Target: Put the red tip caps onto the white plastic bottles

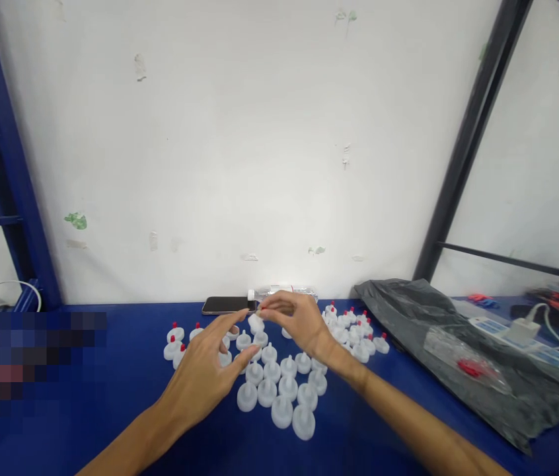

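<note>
My right hand (295, 322) is closed in a pinch at the tip of a white nozzle cap (256, 324), with a trace of red between its fingertips. The cap appears raised a little above the others. Left of it, my left hand (209, 363) has its fingers stretched and apart; the index fingertip comes close to the pinched cap, and I cannot tell if they touch. Below and between the hands stand several bare white nozzle caps (288, 387), spouts up. More white caps with red tips (359, 335) cluster right of my right hand, and some (172, 347) stand left, partly hidden by my left hand.
A phone (224, 305) and a clear bottle (284, 291) lie along the wall. On the right, a grey plastic bag (438, 330) carries a clear bag of red pieces (472, 365). A power strip (517, 334) with white plugs lies beyond. The table (200, 449) is blue.
</note>
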`<state>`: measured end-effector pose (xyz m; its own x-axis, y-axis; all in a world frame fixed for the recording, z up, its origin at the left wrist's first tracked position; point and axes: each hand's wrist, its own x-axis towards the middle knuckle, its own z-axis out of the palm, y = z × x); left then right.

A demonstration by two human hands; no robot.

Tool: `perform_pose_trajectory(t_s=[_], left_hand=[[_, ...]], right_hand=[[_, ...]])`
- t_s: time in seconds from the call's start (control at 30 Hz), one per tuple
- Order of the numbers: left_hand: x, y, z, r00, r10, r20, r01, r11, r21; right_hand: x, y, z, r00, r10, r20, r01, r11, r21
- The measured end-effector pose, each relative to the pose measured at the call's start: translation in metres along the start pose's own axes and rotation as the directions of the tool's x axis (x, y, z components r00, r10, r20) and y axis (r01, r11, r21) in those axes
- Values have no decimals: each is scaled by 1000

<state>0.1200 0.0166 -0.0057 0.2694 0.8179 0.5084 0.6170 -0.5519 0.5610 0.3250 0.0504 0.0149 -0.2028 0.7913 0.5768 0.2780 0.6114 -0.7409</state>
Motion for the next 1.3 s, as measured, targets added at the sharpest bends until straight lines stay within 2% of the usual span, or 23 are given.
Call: perform_pose_trajectory(t_s=[0.07,0.17,0.37,0.5,0.7,0.83,0.97,1.13,1.2,1.3], left_hand=[[-1,0,3,999,-9,50,11,999,-44],[-1,0,4,997,-19,79,28,994,-110],[4,2,-3,997,-77,8,78,984,-163],[6,1,-4,1000,-15,16,17,985,-174],[4,-2,-1,994,48,101,-26,978,-207],[4,2,-4,997,41,64,-29,982,-189],[6,4,-8,1000,27,8,-26,989,-144],[5,-1,-5,996,60,64,-48,983,-178],[4,-3,-2,997,34,76,-17,976,-216],[4,-2,-1,991,-101,87,125,931,-344]], right_hand=[[-17,-12,6,999,21,-24,-19,996,90],[-28,-19,10,999,19,-27,-16,994,112],[-24,-7,0,996,-43,-82,37,996,-75],[-27,-2,1,998,-65,-13,63,989,-136],[-33,-6,8,998,-32,53,37,995,-95],[-32,-7,8,999,-23,42,25,998,-62],[-29,-4,6,1000,8,-18,-8,1000,-20],[-30,-2,8,1000,28,15,-28,999,46],[-31,-2,9,999,36,18,-37,997,66],[-32,-5,11,1000,31,-1,-31,996,80]])
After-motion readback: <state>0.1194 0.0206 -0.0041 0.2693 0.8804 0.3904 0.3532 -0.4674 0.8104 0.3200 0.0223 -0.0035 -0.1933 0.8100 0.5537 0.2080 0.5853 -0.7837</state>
